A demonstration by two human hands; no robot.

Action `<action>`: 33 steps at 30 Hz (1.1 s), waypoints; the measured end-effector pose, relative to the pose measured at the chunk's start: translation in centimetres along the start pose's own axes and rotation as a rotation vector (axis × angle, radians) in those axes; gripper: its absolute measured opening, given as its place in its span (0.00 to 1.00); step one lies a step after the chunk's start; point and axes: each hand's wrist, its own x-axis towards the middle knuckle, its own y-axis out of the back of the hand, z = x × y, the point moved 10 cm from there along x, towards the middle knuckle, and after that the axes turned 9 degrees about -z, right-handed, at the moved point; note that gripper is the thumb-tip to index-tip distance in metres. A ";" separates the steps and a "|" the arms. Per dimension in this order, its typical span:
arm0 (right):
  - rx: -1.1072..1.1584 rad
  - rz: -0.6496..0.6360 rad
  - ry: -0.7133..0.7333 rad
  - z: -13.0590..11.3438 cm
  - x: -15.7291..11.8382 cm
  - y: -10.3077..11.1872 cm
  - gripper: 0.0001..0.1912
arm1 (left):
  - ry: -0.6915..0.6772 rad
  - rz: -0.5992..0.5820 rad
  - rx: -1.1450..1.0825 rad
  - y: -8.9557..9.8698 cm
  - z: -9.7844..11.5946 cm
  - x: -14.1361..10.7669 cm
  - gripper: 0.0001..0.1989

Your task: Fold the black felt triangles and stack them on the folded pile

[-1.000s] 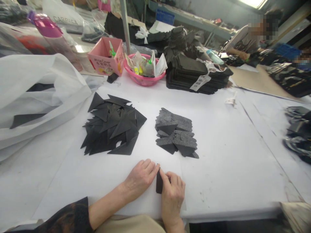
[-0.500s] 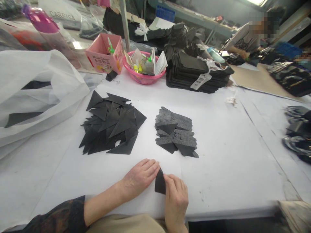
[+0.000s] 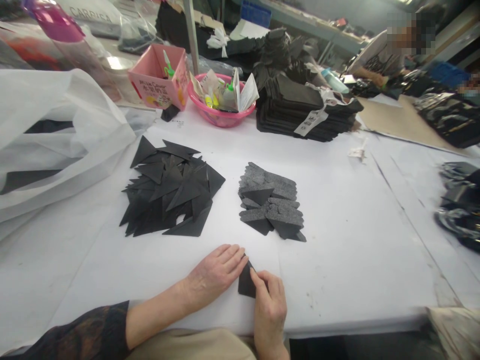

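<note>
A small flat black piece (image 3: 245, 284) with a slanted edge lies on the white table near its front. My left hand (image 3: 214, 271) reaches in from the left, its fingers together and their tips holding the piece's upper corner. On the slanted right edge, the thumb and bent fingers of my right hand (image 3: 270, 300) grip the same piece. Beyond my left hand is a loose heap of black triangular pieces (image 3: 180, 185). Overlapping rows of grey, fuzzy-faced pieces (image 3: 277, 212) lie beyond my right hand, with one dark triangle on top.
At the back stand a pink box (image 3: 159, 85), a pink basin (image 3: 221, 119) with bottles and papers, and a tied black stack (image 3: 300, 112). White sheeting (image 3: 93, 120) covers the left side. Black bundles (image 3: 461, 200) lie far right. Another person (image 3: 378, 55) works behind.
My right hand has shifted slightly left and up along the edge of the black piece. My left hand stays at its corner. The view has tilted a little.
</note>
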 end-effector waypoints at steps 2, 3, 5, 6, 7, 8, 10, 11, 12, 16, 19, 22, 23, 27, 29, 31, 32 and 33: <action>-0.003 -0.005 -0.003 0.1 -0.1 -0.1 0.14 | 0.009 -0.002 0.009 -0.1 0.1 0.0 0.16; -0.003 -0.009 -0.005 0.1 -0.1 -0.2 0.14 | 0.014 -0.001 0.015 -0.1 0.2 0.0 0.16; -0.001 -0.012 -0.009 0.2 -0.1 -0.3 0.14 | 0.022 0.000 0.031 -0.2 0.3 0.0 0.16; 0.001 -0.012 -0.010 0.2 -0.2 -0.3 0.14 | 0.023 0.003 0.039 -0.1 0.3 0.0 0.16; 0.003 -0.010 -0.012 0.3 -0.2 -0.4 0.14 | 0.022 0.005 0.043 -0.1 0.3 0.0 0.16; 0.006 -0.007 -0.013 0.3 -0.2 -0.4 0.14 | 0.019 0.005 0.043 -0.1 0.3 0.1 0.16; 0.011 -0.002 -0.015 0.4 -0.2 -0.4 0.14 | -0.008 0.006 0.029 -0.1 0.3 0.2 0.15; 0.014 -0.001 -0.015 0.4 -0.2 -0.4 0.15 | -0.031 0.011 0.019 -0.1 0.4 0.2 0.15; 0.018 0.001 -0.015 0.4 -0.2 -0.4 0.15 | -0.055 0.017 0.009 0.0 0.5 0.3 0.14; 0.027 -0.003 -0.021 0.5 0.1 -0.6 0.14 | -0.102 0.038 -0.012 0.2 0.6 0.3 0.14; 0.050 -0.025 -0.043 0.8 0.3 -0.7 0.14 | -0.101 0.010 -0.014 0.2 0.6 0.5 0.15; 0.101 -0.011 -0.059 1.4 0.3 -0.2 0.13 | -0.096 -0.008 -0.012 0.5 0.7 0.6 0.14; 0.111 -0.005 -0.058 1.5 0.3 0.0 0.13 | -0.090 -0.002 -0.017 0.8 0.7 0.7 0.14; 0.100 -0.033 -0.040 1.9 -0.3 0.4 0.11 | -0.062 0.039 -0.042 1.4 0.6 0.7 0.14; 0.081 -0.059 -0.023 1.9 -0.7 0.4 0.13 | -0.055 0.042 -0.046 1.3 0.6 0.6 0.14; 0.050 -0.080 -0.008 1.7 -1.0 0.3 0.14 | -0.053 0.034 -0.048 1.2 0.7 0.5 0.13; 0.033 -0.089 -0.006 1.7 -1.1 0.2 0.15 | -0.051 0.027 -0.046 1.1 0.8 0.5 0.13; 0.017 -0.099 -0.004 1.6 -1.2 0.1 0.16 | -0.048 0.019 -0.042 1.0 0.9 0.5 0.13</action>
